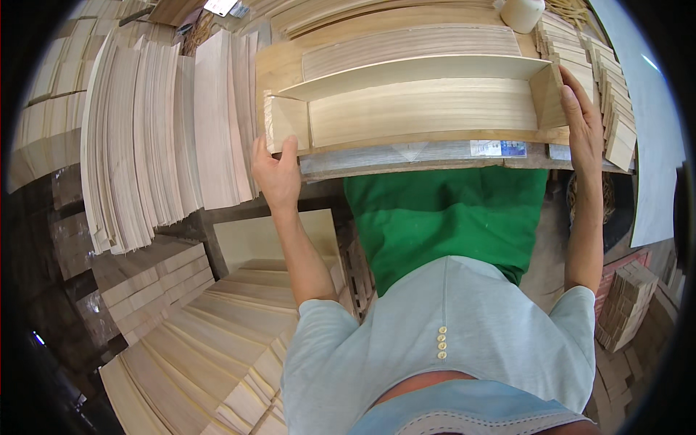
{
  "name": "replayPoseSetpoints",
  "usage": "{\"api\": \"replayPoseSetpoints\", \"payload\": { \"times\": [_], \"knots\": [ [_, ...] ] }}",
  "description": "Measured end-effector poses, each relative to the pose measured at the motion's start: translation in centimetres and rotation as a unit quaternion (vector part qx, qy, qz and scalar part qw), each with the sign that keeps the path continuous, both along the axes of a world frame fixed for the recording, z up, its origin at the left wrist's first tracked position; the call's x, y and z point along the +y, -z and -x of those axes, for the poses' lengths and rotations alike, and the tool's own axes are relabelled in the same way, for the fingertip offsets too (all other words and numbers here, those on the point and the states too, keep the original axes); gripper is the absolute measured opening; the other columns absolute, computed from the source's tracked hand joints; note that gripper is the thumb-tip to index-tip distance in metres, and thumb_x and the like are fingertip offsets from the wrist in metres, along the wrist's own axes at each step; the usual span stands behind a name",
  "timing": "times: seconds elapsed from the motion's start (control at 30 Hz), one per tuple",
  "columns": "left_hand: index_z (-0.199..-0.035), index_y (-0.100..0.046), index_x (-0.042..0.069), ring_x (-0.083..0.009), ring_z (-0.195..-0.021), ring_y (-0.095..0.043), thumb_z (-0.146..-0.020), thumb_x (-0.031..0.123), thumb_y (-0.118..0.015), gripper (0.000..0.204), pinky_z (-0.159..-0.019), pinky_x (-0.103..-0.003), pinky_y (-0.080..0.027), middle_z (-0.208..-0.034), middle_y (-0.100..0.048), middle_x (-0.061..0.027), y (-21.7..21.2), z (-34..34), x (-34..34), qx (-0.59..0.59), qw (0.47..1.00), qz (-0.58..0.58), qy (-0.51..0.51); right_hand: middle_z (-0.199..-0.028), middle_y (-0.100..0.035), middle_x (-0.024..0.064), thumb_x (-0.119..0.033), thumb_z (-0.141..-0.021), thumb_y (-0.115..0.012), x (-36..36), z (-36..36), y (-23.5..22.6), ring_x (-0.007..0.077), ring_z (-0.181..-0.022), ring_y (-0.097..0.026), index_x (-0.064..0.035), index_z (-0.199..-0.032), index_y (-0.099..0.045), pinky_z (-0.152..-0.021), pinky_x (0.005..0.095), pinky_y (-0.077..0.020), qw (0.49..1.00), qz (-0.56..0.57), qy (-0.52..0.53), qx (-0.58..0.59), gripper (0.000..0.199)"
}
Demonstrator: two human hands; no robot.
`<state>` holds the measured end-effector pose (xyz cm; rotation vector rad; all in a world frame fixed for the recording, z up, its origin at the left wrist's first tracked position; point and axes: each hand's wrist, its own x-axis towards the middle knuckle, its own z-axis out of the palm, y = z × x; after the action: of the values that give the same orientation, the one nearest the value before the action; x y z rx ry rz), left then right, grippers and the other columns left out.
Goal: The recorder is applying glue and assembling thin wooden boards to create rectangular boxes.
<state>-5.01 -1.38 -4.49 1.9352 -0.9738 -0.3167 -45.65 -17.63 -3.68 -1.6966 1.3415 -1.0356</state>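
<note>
A long, pale wooden box (420, 68) lies across the workbench in front of me, with a long back panel and a short panel at each end. My left hand (277, 172) closes on the left end panel (291, 119), thumb on its inner side near the front corner. At the other end, my right hand (586, 123) grips the right end panel (548, 96) from outside, fingers over its upper edge. A wide grained board spans the space between the ends. Behind the box lies a loose flat board (406, 48).
Upright stacks of thin boards (145, 138) stand left of the bench (333, 165). Small wooden pieces (620, 109) are piled at the right, near a cream-coloured roll (522, 13). More long panels (210, 333) and stacked blocks (156, 293) sit low at left.
</note>
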Motion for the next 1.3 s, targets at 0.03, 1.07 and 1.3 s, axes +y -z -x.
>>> {"api": "replayPoseSetpoints", "payload": {
  "times": [0.03,1.07,1.3],
  "knots": [
    [-0.102,-0.060,-0.004,-0.0222,-0.083,-0.058,-0.082,0.012,-0.062,0.025,-0.076,-0.032,-0.046,-0.091,-0.057,-0.0123,-0.5,0.4,-0.1,-0.012,1.000,-0.015,0.002,-0.126,-0.057,0.0094,-0.034,-0.098,-0.048,0.0,0.0,0.0,0.0171,-0.118,-0.050,-0.0058,-0.130,-0.053,-0.101,0.0282,-0.0365,1.000,-0.001,0.000,-0.001,0.043],
    [-0.137,-0.038,0.000,-0.0337,-0.128,-0.039,-0.071,0.027,-0.074,0.080,-0.106,-0.038,-0.033,-0.140,-0.039,-0.0211,-6.7,2.0,-17.5,-0.243,0.839,-0.237,0.426,-0.121,-0.059,0.0122,-0.030,-0.100,-0.043,-0.1,1.6,-0.2,0.0186,-0.109,-0.058,0.0004,-0.128,-0.051,-0.087,0.0285,-0.0481,0.989,-0.034,0.027,-0.144,0.043],
    [-0.133,-0.043,0.000,-0.0336,-0.126,-0.041,-0.062,0.025,-0.077,0.082,-0.106,-0.037,-0.035,-0.134,-0.044,-0.0201,-2.5,4.7,-22.2,-0.322,0.761,-0.371,0.422,-0.121,-0.059,0.0118,-0.030,-0.099,-0.046,1.6,5.3,-0.1,0.0189,-0.110,-0.057,0.0014,-0.128,-0.050,-0.085,0.0292,-0.0477,0.983,-0.047,0.071,-0.161,0.044]
  ]
}}
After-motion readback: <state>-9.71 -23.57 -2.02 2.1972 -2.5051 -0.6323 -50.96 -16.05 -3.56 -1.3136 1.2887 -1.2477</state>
